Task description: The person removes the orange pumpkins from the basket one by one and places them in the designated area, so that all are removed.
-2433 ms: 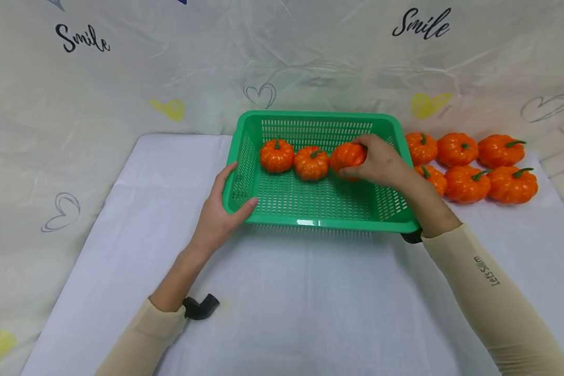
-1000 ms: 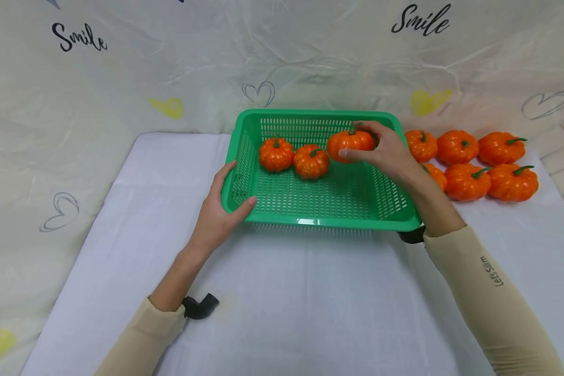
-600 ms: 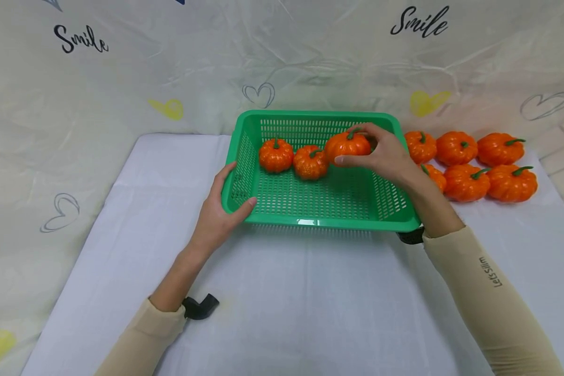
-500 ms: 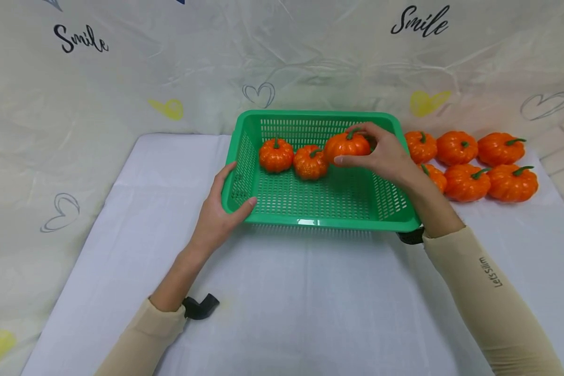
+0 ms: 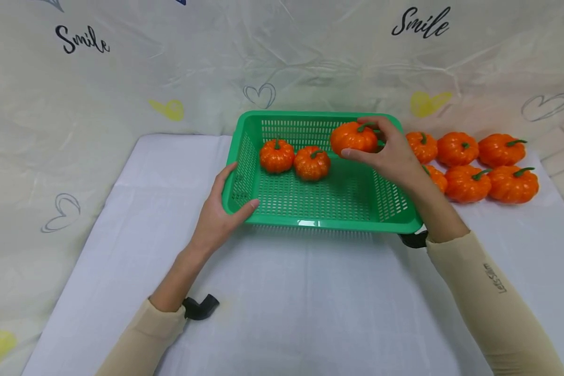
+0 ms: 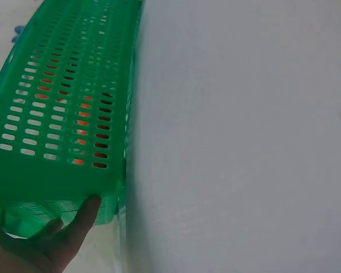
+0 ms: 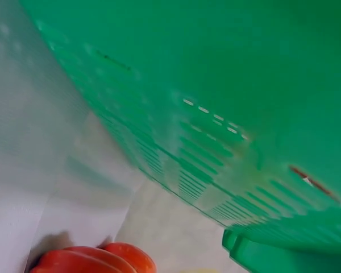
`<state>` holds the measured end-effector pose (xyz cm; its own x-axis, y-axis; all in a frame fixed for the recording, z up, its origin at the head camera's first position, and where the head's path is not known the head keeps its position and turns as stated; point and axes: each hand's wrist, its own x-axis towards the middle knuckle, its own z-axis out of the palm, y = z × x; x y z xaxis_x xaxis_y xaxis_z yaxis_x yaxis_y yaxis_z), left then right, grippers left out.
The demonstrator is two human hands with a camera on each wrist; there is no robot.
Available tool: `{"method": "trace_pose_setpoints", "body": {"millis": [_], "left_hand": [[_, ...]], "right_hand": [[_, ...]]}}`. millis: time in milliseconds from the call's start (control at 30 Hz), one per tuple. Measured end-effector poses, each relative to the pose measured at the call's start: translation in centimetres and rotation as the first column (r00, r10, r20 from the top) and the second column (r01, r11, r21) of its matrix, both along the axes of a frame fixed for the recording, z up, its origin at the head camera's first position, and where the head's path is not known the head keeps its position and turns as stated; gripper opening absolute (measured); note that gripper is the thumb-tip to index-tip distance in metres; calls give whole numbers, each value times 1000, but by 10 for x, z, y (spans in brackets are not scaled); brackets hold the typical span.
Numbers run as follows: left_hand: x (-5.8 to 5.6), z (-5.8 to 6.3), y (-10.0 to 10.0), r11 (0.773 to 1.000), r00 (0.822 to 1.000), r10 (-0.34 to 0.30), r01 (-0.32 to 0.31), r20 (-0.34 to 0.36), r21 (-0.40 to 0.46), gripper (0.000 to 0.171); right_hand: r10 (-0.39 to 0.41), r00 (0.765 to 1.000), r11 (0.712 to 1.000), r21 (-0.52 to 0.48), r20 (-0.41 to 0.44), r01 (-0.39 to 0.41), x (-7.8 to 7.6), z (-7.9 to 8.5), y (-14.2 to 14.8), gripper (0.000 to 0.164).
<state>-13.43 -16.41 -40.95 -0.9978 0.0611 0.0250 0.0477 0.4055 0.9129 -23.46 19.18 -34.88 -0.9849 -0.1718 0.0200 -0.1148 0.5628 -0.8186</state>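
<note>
A green plastic basket (image 5: 310, 224) with slotted walls stands at the back of the table. My left hand (image 5: 218, 214) holds its left end, the thumb over the front corner and the fingers along the side. The left wrist view shows the thumb (image 6: 85, 219) against the basket wall. Two orange toy pumpkins sit side by side inside, one at the left (image 5: 277, 156) and one at the middle (image 5: 312, 163). My right hand (image 5: 392, 154) grips another small pumpkin (image 5: 352, 139) above the basket's right half, its green stem up. In the right wrist view the basket wall hides that hand.
Right of the basket, several more pumpkins (image 5: 467, 184) stand in two rows on the white cloth (image 5: 310, 303). The forearm partly covers the nearest one (image 5: 434, 177). A pale printed sheet (image 5: 207, 68) hangs behind the table.
My right hand has raised its pumpkin from beside the middle one and turned it stem up. Over the last half second it has shifted slightly up and right. The left hand keeps its place.
</note>
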Motion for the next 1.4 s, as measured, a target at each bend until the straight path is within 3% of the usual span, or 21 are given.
{"method": "trace_pose_setpoints", "body": {"millis": [367,700,900,1233,1400], "left_hand": [[-1,1,-1,1000,1000,-19,19,4,2,91],[-2,1,-4,999,999,-39,39,36,2,100],[-3,3,-6,998,997,-62,63,45,-17,107],[-4,1,-7,999,998,-51,50,44,20,105],[-4,1,-6,998,997,-53,52,48,25,105]], "right_hand": [[-27,999,998,62,-30,29,12,3,6,94],[-69,996,998,7,-48,69,24,5,17,87],[-115,988,993,-1,-101,116,32,6,28,81],[-137,980,991,-7,-146,137,39,8,45,80],[-136,974,990,-62,-182,127,48,10,54,77]]}}
